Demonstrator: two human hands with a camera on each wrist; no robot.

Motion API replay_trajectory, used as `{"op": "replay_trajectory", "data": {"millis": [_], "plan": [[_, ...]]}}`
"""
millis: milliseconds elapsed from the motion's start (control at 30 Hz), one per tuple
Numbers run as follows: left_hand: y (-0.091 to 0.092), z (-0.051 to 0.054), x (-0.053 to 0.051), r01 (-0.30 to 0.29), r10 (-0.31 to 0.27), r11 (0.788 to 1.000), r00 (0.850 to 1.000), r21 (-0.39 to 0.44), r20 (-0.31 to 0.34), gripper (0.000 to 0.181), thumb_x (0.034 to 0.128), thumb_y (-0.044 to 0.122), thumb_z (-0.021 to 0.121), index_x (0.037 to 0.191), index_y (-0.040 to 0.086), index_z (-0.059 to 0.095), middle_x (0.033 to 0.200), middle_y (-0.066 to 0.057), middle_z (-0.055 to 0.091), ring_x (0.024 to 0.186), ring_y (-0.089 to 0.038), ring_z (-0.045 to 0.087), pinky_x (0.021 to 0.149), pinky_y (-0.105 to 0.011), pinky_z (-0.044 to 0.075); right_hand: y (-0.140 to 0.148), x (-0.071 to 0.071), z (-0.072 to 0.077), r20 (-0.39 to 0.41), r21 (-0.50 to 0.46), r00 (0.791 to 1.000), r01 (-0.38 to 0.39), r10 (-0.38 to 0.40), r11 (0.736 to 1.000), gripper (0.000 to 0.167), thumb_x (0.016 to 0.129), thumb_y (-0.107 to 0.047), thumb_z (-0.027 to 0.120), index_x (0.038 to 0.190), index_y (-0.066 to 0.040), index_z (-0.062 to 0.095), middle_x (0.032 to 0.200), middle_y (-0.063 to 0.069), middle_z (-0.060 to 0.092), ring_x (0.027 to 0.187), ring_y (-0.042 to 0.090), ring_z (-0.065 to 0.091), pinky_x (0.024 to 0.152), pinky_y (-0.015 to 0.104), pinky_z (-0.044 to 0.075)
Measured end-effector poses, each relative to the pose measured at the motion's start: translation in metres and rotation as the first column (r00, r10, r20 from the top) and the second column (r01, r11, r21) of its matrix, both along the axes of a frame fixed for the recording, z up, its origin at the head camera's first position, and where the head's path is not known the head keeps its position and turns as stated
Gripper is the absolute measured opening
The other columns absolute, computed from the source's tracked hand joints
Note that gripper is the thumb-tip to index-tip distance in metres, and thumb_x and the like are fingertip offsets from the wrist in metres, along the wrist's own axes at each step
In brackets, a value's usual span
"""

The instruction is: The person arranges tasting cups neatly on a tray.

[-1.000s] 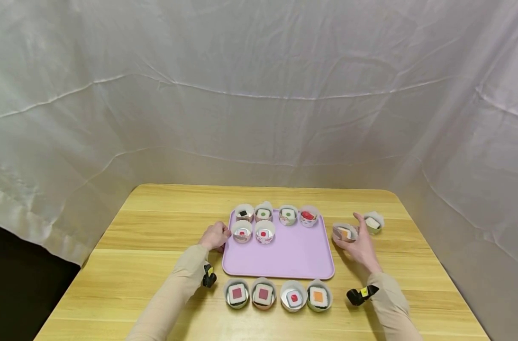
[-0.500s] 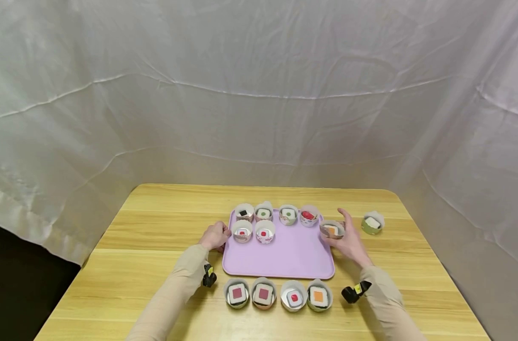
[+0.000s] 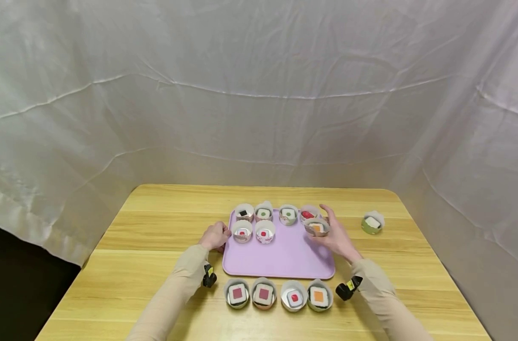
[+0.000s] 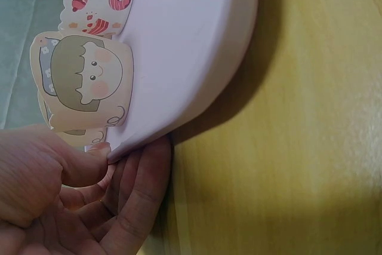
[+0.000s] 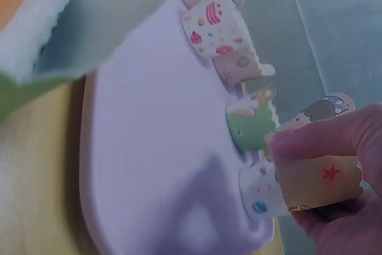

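My left hand (image 3: 214,236) pinches the left rim of the lilac tray (image 3: 280,263); in the left wrist view the thumb lies on the rim and the fingers (image 4: 143,189) curl beneath. Over the tray's right side, my right hand (image 3: 337,238) grips a tan paper baking cup (image 5: 319,180) between thumb and fingers. A white sushi-like block with an orange centre (image 3: 316,227) sits in that cup. Just behind it on the tray stands a cup with a red piece (image 3: 308,215). Several more filled cups, among them a green one (image 5: 248,126), line the tray's back and left.
In front of the tray, a row of filled cups stands on the wooden table (image 3: 156,265), ending at the right with an orange-centred one (image 3: 320,296). A green cup with a white piece (image 3: 372,223) is at the right. Pale cloth (image 3: 259,118) hangs behind.
My right hand has carried the orange-centred cup leftward from the table right of the tray to above the tray's right side. The left hand stays on the rim.
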State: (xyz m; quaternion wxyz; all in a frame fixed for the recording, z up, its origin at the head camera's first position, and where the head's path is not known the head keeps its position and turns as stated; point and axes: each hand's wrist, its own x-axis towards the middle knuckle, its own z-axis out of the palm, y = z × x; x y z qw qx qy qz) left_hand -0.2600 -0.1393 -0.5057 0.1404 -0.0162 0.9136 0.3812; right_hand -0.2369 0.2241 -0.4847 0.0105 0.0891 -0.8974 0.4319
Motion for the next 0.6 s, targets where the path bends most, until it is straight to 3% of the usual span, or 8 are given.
{"op": "replay_trajectory", "data": {"millis": [300,600], "plan": [[0.0,0.0,-0.001,-0.002,0.002,1.0,1.0,0.003,0.004,0.017,0.101,0.012,0.053,0.095,-0.002,0.061,0.08,-0.015,0.064,0.054,-0.015,0.063,0.051,-0.028,0.059,-0.017,-0.005,0.005,-0.073,0.054,0.995,-0.067,0.071,0.996,0.1,0.075,-0.003,0.084,0.154,-0.004,0.023,0.14,0.038,0.051,0.125,0.055,0.054,0.106,0.067,0.045],[0.0,-0.002,-0.001,-0.002,0.002,1.0,1.0,0.013,0.006,0.017,0.1014,0.012,0.052,0.095,-0.002,0.06,0.079,-0.014,0.063,0.055,-0.015,0.062,0.051,-0.027,0.059,-0.033,-0.009,0.001,-0.098,0.1,0.987,-0.118,0.128,0.988,0.098,0.074,-0.003,0.085,0.153,0.003,0.026,0.15,0.033,0.04,0.133,0.054,0.046,0.113,0.068,0.037]]}}
